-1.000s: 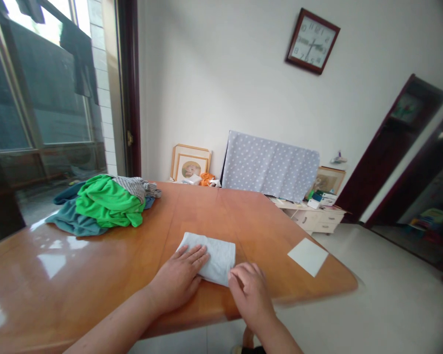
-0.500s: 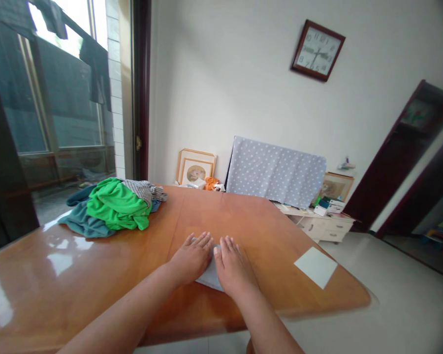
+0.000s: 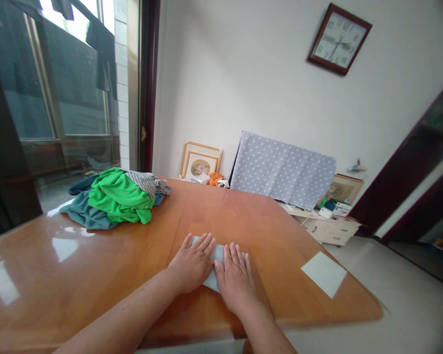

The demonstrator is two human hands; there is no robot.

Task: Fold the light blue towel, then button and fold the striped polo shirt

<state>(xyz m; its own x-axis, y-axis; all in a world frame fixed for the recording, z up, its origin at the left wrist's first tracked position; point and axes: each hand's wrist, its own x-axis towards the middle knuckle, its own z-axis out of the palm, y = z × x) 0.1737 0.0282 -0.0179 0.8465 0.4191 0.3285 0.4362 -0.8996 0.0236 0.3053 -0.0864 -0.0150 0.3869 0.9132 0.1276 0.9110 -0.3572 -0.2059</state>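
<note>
On the glossy table, folded cloth runs sideways beneath my left hand and right hand, both flat, fingers slightly spread.

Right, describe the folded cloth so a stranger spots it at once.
On the glossy brown table, near its front edge, the left hand and the right hand rest side by side. Beneath them lies the folded cloth, pale grey and partly covered; the heaped clothes and white square sheet lie untouched.
</note>
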